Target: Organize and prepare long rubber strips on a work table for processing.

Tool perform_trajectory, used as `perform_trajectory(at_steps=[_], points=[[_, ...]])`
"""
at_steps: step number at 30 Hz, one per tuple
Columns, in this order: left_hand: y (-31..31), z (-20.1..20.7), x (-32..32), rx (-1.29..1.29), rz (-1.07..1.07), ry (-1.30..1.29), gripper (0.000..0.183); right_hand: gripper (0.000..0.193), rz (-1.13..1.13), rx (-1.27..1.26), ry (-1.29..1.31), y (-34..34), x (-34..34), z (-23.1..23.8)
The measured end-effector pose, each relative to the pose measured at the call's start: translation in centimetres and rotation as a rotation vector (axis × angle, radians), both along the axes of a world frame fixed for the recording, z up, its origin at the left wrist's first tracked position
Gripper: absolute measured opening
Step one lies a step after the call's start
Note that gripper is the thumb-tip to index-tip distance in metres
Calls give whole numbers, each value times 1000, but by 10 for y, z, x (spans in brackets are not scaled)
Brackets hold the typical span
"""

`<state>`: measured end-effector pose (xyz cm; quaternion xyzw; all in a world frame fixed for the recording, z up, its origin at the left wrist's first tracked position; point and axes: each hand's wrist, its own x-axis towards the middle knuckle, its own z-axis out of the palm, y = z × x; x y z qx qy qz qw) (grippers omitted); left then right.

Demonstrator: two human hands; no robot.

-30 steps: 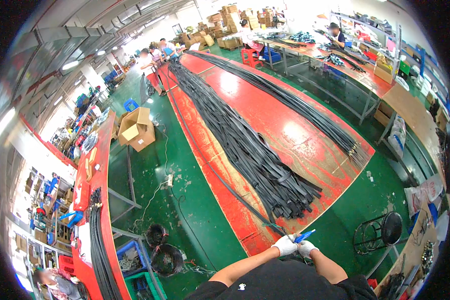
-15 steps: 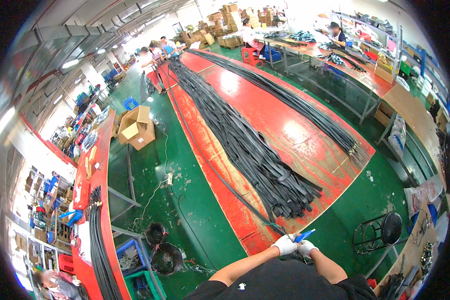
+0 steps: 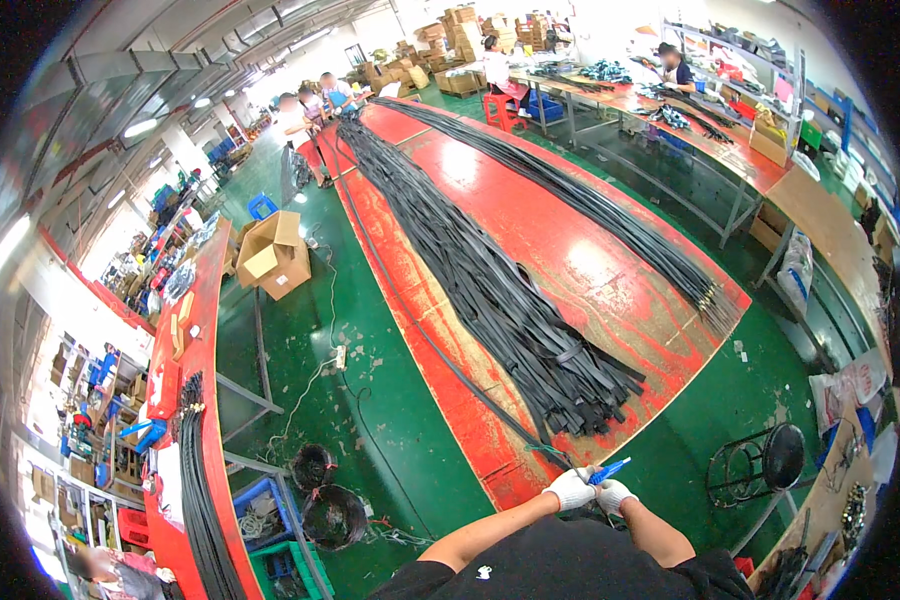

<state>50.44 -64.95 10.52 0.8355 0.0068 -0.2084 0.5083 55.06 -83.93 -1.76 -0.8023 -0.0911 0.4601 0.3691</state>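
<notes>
At the near end of the long red table, both of my hands wear white gloves and are closed close together. My left hand (image 3: 573, 489) is at the end of a long black sleeve (image 3: 473, 388) that runs up the table's left edge; it appears to grip it, though its fingers are partly hidden. My right hand (image 3: 615, 494) is beside it, closed around a blue pointed tool (image 3: 610, 470) with a pale middle, whose tip points up and right. The tool's exact kind is too small to make out. A thick pile of flat black sleeves (image 3: 490, 290) lies just beyond.
A second bundle of black cables (image 3: 630, 235) lies along the right side of the red table (image 3: 570, 258). A round black stool (image 3: 782, 457) stands at right, black buckets (image 3: 333, 517) and an open cardboard box (image 3: 273, 255) at left. Several people work farther off.
My hands and the blue tool have barely moved. The people at the far end of the table and the person at lower left have shifted slightly.
</notes>
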Motion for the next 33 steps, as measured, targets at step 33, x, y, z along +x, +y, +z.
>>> perform_trajectory(at_steps=[33], points=[[-6,19,-4,-37,-35,89,48,27,-20,-7,-158,-15,147,159]])
